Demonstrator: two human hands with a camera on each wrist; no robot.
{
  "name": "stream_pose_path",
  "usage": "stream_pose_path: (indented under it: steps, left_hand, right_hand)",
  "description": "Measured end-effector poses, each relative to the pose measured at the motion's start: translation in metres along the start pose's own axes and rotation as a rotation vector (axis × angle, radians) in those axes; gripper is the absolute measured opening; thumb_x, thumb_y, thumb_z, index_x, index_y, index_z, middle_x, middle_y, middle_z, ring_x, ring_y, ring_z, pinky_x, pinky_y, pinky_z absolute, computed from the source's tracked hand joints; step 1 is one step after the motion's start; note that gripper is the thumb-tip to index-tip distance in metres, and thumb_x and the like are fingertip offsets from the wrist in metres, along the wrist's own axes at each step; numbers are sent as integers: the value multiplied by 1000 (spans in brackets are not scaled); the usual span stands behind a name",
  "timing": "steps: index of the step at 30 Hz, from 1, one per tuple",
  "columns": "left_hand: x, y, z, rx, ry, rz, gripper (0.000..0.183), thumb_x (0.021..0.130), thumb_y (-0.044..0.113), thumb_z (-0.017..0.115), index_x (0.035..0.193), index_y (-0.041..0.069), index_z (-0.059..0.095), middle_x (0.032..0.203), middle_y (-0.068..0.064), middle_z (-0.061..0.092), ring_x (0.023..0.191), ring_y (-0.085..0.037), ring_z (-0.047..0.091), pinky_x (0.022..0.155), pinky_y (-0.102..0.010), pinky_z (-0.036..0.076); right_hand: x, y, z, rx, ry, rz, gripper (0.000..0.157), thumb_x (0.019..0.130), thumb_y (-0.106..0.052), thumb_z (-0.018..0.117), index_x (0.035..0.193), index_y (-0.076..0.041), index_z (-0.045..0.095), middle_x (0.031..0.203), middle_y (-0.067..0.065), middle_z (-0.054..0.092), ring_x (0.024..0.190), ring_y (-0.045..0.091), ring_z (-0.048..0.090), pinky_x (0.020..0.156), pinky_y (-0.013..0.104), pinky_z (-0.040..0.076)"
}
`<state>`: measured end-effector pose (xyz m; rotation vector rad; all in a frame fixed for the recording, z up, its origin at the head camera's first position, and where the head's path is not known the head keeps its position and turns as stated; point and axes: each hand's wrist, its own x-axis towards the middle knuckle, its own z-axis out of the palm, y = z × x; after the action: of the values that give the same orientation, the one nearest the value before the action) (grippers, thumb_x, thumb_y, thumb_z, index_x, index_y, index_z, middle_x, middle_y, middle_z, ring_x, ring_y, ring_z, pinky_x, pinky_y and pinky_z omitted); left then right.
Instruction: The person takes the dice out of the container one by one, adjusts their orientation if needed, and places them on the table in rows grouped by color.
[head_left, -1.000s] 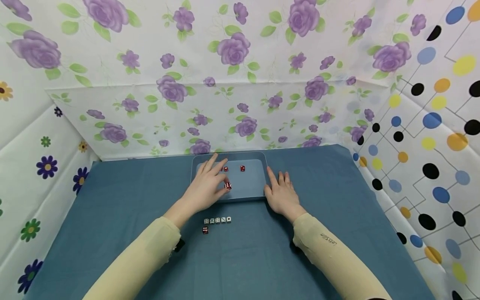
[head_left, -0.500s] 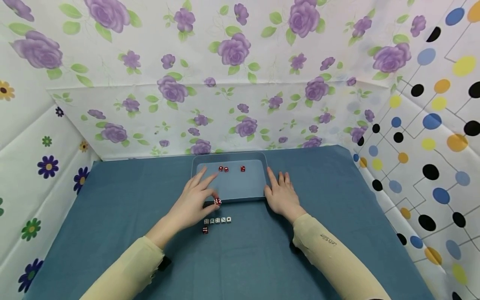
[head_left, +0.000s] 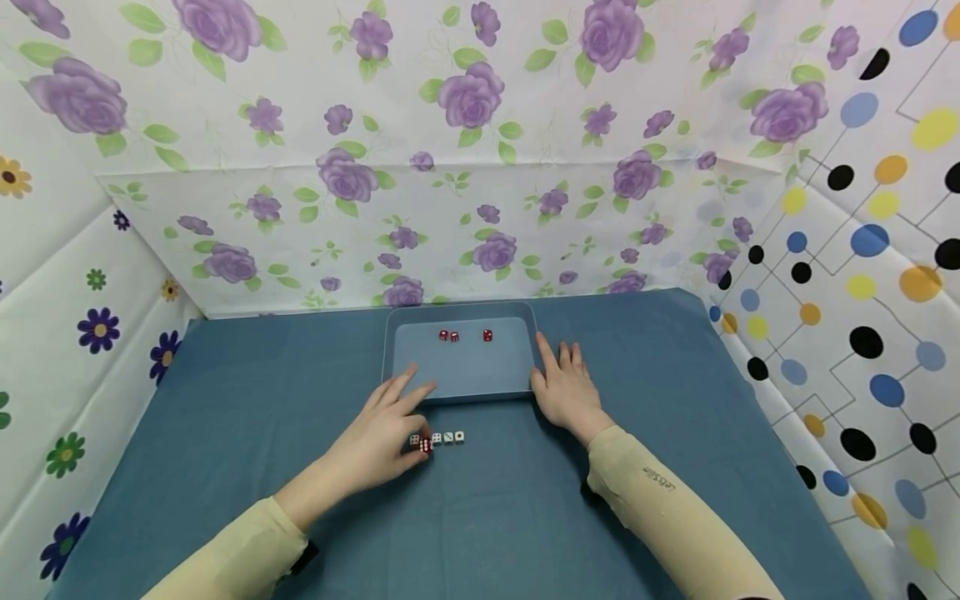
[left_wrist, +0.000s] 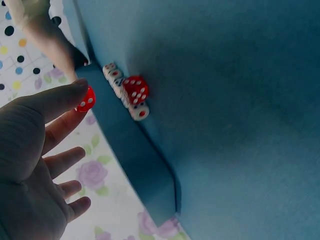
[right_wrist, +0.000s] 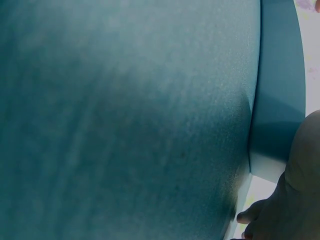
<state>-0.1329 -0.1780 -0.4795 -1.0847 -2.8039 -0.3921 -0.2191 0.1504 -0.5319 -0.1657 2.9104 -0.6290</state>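
Note:
Between thumb and index finger my left hand [head_left: 371,440] pinches a red die [head_left: 425,445] with white pips. It hovers by a row of several white dice [head_left: 448,437] on the blue cloth, partly covering them. A second red die [left_wrist: 136,90] lies beside that row in the left wrist view; my hand hides it in the head view. My right hand [head_left: 566,390] touches the right side of a shallow blue tray [head_left: 465,397], fingers fairly straight. Inside the tray, toward its back, are a red die [head_left: 487,335] at right and two others [head_left: 448,336] close together at left.
Blue cloth [head_left: 510,517] covers the table. A wall sheet with purple flowers [head_left: 480,208] rises right behind the tray. Patterned sheets also stand at the left [head_left: 97,333] and right [head_left: 862,342].
My left hand has carried the red die out from over the tray, toward me and leftward, down to the white dice row. The right hand has stayed at the tray's side.

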Motion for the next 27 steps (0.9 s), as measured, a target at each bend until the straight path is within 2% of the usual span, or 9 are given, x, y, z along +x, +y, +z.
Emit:
stream_pose_path:
  steps: [11, 16, 27]
  left_hand:
    - [-2, 7, 10, 81, -56, -23, 25, 78, 31, 98, 82, 22, 75, 161, -19, 50, 159, -47, 22, 120, -68, 32]
    - [-1, 8, 12, 122, -62, -27, 26, 76, 31, 99, 83, 20, 77, 160, -19, 51, 159, -47, 23, 120, -66, 32]
    - [-2, 7, 18, 147, -52, -19, 24, 76, 31, 99, 83, 19, 79, 160, -20, 51, 158, -49, 24, 120, -66, 32]
  right_hand:
    - [-1, 0, -2, 14, -4, 4, 65, 116, -41, 30, 174, -29, 3, 176, 28, 7, 163, 46, -4, 129, 63, 11]
    - [-2, -1, -2, 16, -5, 3, 64, 116, -41, 29, 174, -29, 3, 176, 28, 6, 163, 46, -4, 128, 63, 12]
    - [0, -1, -2, 11, -9, 4, 64, 116, -41, 30, 174, -29, 4, 175, 29, 7, 162, 47, -4, 128, 64, 11]
